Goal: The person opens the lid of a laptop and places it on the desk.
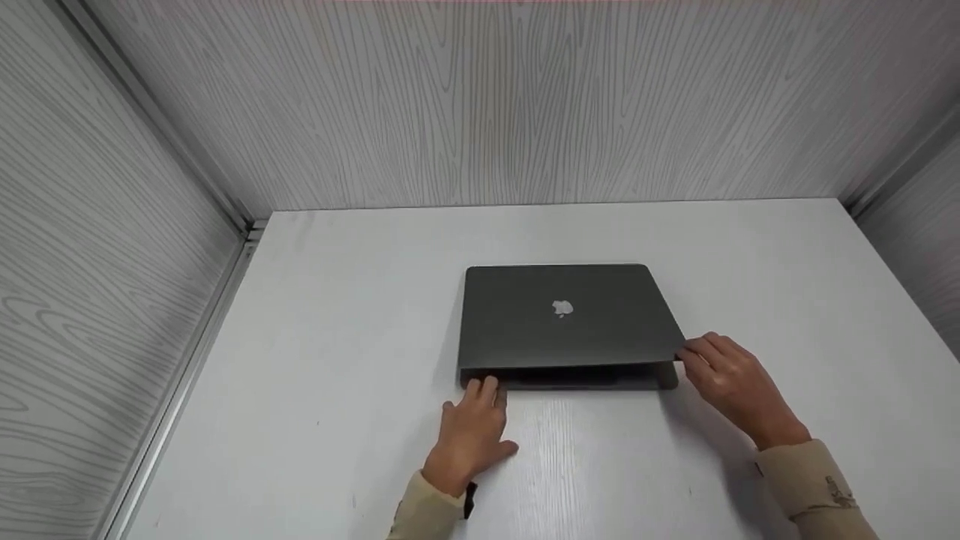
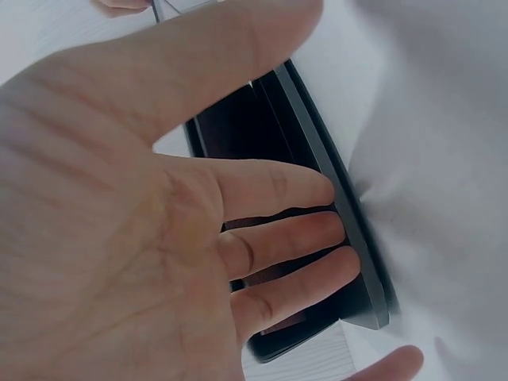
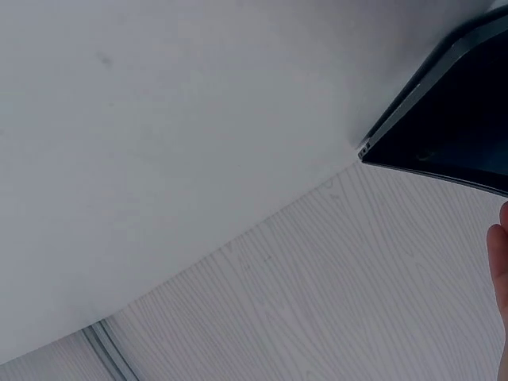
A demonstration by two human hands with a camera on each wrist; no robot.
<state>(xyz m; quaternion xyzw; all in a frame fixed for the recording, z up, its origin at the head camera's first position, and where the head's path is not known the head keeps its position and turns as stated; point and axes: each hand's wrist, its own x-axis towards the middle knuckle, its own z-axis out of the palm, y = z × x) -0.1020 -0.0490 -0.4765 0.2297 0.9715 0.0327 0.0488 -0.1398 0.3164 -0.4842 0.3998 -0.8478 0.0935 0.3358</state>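
Observation:
A dark grey laptop (image 1: 517,322) with a pale apple logo (image 1: 562,308) lies on the table, its lid tilted up and a dark gap showing along the near side. At the lid's near right corner, my right hand (image 1: 731,382) pinches the edge between thumb and fingers. My left hand (image 1: 471,433) rests its extended fingertips on the near left edge of the base. In the left wrist view those fingers (image 2: 294,254) reach over the base's edge (image 2: 367,282), palm toward the camera. The right wrist view catches only the right fingertips (image 3: 498,254) beside the partly visible laptop (image 3: 468,119).
The white tabletop (image 1: 337,315) surrounds the laptop. A wood-grain panel (image 1: 480,105) rises behind it, with further panels on the left (image 1: 97,247) and right. A metal rail (image 1: 195,330) runs along the left side of the table.

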